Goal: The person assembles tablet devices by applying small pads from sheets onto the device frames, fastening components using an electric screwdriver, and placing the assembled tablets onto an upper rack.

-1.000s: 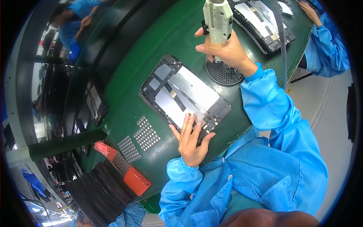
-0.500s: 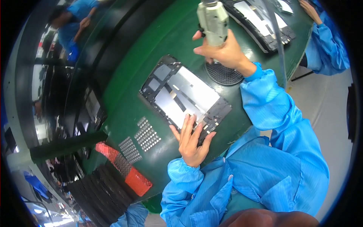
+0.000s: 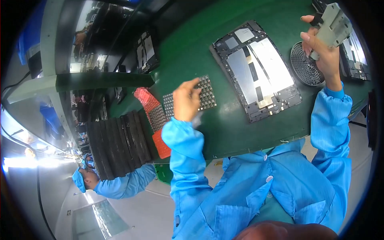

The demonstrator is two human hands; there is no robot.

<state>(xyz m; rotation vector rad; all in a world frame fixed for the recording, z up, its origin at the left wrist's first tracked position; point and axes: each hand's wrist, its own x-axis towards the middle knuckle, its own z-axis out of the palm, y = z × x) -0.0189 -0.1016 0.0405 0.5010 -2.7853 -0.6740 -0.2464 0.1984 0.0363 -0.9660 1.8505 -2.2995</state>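
Note:
My left hand (image 3: 186,102) is over a sheet of small square metallic parts (image 3: 207,93). Its thumb and fingers are drawn together at the sheet's edge, and whatever is between them is too small to make out. In my right hand (image 3: 326,58) is a pale grey power screwdriver (image 3: 335,28), raised at the far right; its tip is hidden. Below that hand sits a round black perforated dish (image 3: 303,66). Between my hands lies an opened tablet-like device (image 3: 256,72), showing silver panels in a black frame, and neither hand touches it.
A second sheet of small parts (image 3: 168,105) lies left of my left hand, beside a red strip (image 3: 161,144) with a patterned middle. Black slabs (image 3: 118,140) stand in a row at the left, next to a person in blue. Another opened device (image 3: 354,56) lies far right.
My left hand has left the device and moved left to the sheet of parts. My right hand still holds the screwdriver, now farther right in view. The whole view has turned and shifted.

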